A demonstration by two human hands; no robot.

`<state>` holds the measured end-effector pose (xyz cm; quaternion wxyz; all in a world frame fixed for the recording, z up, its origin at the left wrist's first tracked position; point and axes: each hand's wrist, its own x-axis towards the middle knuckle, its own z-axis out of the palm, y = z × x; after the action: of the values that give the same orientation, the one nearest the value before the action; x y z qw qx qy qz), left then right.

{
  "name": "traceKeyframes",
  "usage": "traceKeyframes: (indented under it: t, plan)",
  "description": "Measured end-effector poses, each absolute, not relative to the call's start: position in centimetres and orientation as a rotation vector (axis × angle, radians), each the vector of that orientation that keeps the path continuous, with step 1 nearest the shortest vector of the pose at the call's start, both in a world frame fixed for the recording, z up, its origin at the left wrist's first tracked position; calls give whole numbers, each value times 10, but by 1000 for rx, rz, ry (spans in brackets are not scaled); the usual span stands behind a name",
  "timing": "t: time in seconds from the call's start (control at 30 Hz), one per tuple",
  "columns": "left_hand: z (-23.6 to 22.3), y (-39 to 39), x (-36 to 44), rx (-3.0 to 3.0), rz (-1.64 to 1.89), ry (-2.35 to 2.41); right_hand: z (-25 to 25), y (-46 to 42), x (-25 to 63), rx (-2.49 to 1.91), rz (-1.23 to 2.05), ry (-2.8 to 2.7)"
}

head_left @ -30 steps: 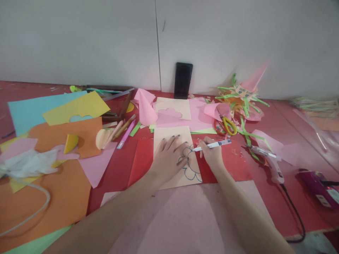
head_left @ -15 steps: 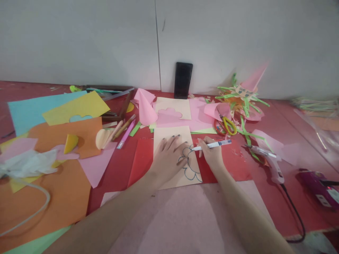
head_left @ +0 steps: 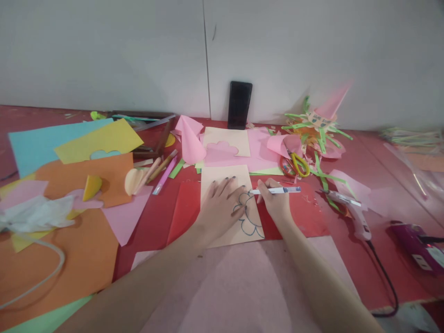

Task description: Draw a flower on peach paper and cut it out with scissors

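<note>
A cream sheet of paper [head_left: 225,173] lies over a red sheet [head_left: 183,208] in front of me. Dark scalloped petal lines [head_left: 249,227] are drawn along its right side. My left hand [head_left: 222,203] rests flat on the cream paper with its fingers spread. Between the fingers of my right hand [head_left: 275,199] is a white pen [head_left: 282,190], its tip at the upper end of the scalloped outline, close to my left fingertips. Beneath both forearms spreads a large pale pink sheet [head_left: 222,286].
A black phone [head_left: 240,105] leans on the wall. Pink cones [head_left: 190,145] and scissors [head_left: 300,165] sit behind the paper. To the right are a glue gun [head_left: 354,210] and a purple power strip [head_left: 418,247]. Orange sheets [head_left: 79,249] and pens [head_left: 165,175] lie leftward.
The pen tip has moved slightly up and left along the outline, with my right hand tilting the pen flatter. My left hand has stayed in place on the paper.
</note>
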<state>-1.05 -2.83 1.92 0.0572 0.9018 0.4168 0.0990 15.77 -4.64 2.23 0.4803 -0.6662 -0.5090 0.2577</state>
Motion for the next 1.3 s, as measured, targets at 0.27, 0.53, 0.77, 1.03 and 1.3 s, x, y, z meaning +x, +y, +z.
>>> traceKeyframes:
  t: [0.27,0.53,0.77,1.03,1.3]
  plan:
    - [19,-28,-10,2725,307,1269,20,-46,159,-1613,621,-1220]
    - [20,-28,-10,2720,312,1256,20,-45,160,-1599,676,-1223]
    - [20,-29,-10,2718,314,1260,22,-46,160,-1595,681,-1225]
    - [21,-28,-10,2718,321,1248,24,-46,159,-1617,683,-1209]
    - [22,-29,-9,2725,319,1259,23,-46,160,-1608,683,-1240]
